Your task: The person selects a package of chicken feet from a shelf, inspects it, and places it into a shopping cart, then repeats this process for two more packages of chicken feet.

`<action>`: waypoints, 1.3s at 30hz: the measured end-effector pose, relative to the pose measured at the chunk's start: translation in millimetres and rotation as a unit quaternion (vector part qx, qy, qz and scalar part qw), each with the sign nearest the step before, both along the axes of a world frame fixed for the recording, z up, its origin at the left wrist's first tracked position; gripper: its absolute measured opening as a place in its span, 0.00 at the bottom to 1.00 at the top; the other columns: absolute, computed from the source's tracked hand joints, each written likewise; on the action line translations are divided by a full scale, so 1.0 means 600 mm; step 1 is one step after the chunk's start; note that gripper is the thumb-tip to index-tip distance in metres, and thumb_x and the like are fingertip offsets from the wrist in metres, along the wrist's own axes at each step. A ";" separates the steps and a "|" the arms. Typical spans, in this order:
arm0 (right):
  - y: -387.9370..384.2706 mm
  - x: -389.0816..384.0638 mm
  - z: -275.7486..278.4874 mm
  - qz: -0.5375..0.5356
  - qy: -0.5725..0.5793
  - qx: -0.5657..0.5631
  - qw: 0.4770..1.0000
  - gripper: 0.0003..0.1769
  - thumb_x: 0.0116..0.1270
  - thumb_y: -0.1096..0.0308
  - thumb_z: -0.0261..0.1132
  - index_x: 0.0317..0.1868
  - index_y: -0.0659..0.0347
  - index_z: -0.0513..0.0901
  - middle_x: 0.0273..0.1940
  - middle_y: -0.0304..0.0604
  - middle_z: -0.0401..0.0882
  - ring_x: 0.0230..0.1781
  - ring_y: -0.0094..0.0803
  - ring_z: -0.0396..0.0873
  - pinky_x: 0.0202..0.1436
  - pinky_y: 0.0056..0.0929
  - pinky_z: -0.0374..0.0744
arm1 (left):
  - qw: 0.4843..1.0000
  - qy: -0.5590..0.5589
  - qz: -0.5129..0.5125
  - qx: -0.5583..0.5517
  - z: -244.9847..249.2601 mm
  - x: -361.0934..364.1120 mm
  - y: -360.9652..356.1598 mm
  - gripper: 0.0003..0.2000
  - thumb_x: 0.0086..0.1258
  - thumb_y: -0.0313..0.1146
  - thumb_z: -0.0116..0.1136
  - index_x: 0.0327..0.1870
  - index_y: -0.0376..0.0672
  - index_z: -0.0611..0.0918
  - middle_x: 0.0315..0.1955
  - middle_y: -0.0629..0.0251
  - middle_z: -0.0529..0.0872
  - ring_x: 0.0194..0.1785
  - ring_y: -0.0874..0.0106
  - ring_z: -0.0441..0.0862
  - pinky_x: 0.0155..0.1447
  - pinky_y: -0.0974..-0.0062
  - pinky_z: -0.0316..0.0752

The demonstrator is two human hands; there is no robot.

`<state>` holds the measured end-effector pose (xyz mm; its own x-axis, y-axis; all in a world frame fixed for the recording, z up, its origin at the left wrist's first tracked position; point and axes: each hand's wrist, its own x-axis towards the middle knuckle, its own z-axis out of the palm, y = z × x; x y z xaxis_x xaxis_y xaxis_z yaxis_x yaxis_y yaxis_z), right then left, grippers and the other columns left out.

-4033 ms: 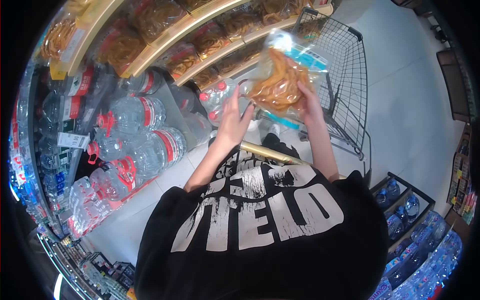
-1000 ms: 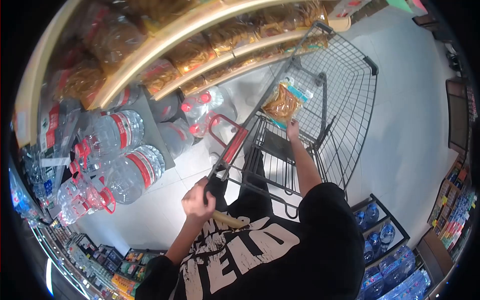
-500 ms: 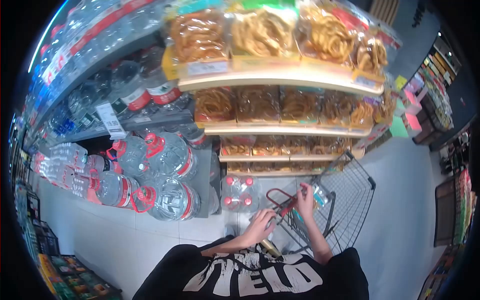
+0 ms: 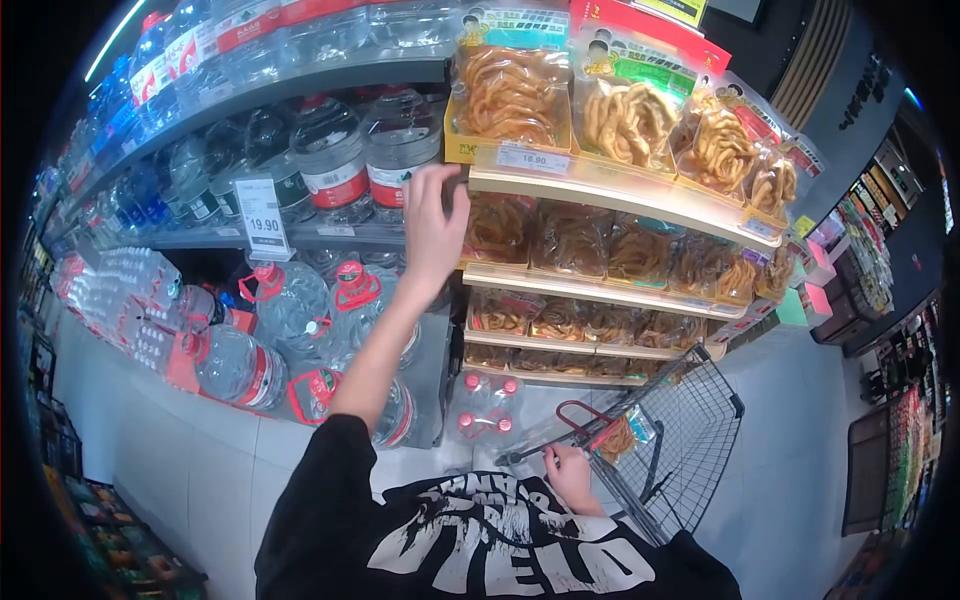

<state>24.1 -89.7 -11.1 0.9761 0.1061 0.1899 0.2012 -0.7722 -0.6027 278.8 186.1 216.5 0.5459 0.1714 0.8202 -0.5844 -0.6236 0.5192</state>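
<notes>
Snack packs (image 4: pixel 512 95) just beyond left hand (image 4: pixel 437 225)

On my feed the left forearm (image 4: pixel 388 345) stretches up and forward, the left hand (image 4: pixel 436 225) raised, fingers loosely bent, thumb apart. I see the right hand (image 4: pixel 568 474) low, near the torso (image 4: pixel 480 560), fingers curled, that arm mostly hidden.

A clear bag (image 4: pixel 617 440) of orange-brown strips, blue along one edge, lies in the dark wire cart (image 4: pixel 700 440), toward its handle end. Another clear bag (image 4: pixel 510 95), plump with similar strips, stands upright at the top shelf's (image 4: pixel 620 190) left end.
</notes>
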 end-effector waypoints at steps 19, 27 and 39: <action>0.012 -0.002 -0.003 -0.096 0.035 -0.014 0.995 0.11 0.61 0.66 0.57 0.27 0.63 0.81 0.23 0.48 0.80 0.29 0.45 0.78 0.37 0.39 0.76 | 0.972 0.179 0.137 -0.074 0.083 0.254 0.000 0.15 0.57 0.47 0.62 0.36 0.46 0.76 0.49 0.57 0.69 0.57 0.56 0.61 0.57 0.52 0.58; 0.019 0.004 0.002 -0.096 0.032 -0.020 0.995 0.12 0.61 0.65 0.57 0.25 0.65 0.79 0.22 0.49 0.79 0.27 0.47 0.76 0.34 0.41 0.74 | 0.992 0.086 0.088 -0.014 0.100 0.243 0.003 0.10 0.64 0.42 0.56 0.30 0.45 0.77 0.32 0.63 0.81 0.48 0.58 0.71 0.52 0.56 0.60; 0.017 0.010 -0.002 -0.102 0.002 0.006 0.995 0.12 0.58 0.66 0.58 0.22 0.66 0.76 0.21 0.55 0.75 0.25 0.52 0.76 0.31 0.46 0.73 | 0.979 -0.147 -0.028 -0.140 0.212 0.296 0.020 0.14 0.66 0.37 0.55 0.26 0.36 0.71 0.19 0.63 0.74 0.26 0.71 0.69 0.35 0.69 0.67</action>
<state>29.9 -79.6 -12.0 0.9777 -0.0957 0.1867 0.0398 -0.7893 -0.6127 456.4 198.1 344.0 0.3087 0.3887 0.8681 -0.7627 -0.4442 0.4701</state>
